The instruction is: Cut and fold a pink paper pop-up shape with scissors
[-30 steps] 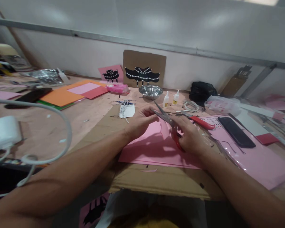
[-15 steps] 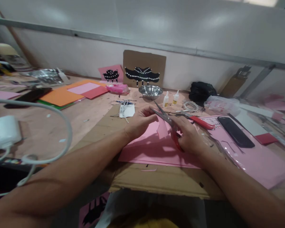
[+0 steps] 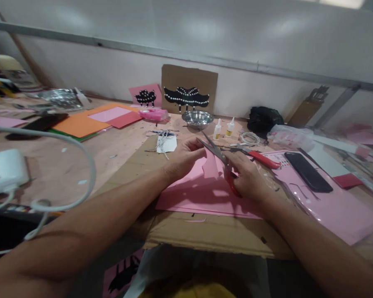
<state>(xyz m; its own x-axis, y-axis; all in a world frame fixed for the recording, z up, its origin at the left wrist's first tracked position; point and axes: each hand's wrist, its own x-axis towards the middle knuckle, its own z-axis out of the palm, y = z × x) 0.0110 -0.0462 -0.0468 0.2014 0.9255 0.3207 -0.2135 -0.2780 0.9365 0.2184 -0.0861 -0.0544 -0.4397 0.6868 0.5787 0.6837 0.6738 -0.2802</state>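
My right hand (image 3: 244, 176) is closed on the red handles of the scissors (image 3: 218, 152), whose blades stand apart and point up and left toward my other hand. Between the thumb and fingers of my left hand (image 3: 186, 157) is a small pink paper piece (image 3: 210, 166), which hangs just under the blades. Beneath both hands, larger pink sheets (image 3: 186, 200) lie on a brown cardboard (image 3: 205, 236) at the table's front edge.
A metal bowl (image 3: 197, 119) and two glue bottles (image 3: 216, 129) stand beyond my hands. Right of them lie a red-handled tool (image 3: 265, 159) and a black phone (image 3: 308, 172). Orange paper (image 3: 77, 124) is at left; a beaded cardboard panel (image 3: 189, 76) leans on the wall.
The small pink piece has turned slightly and shifted a little left below the blades. Both hands keep their holds, almost unmoved.
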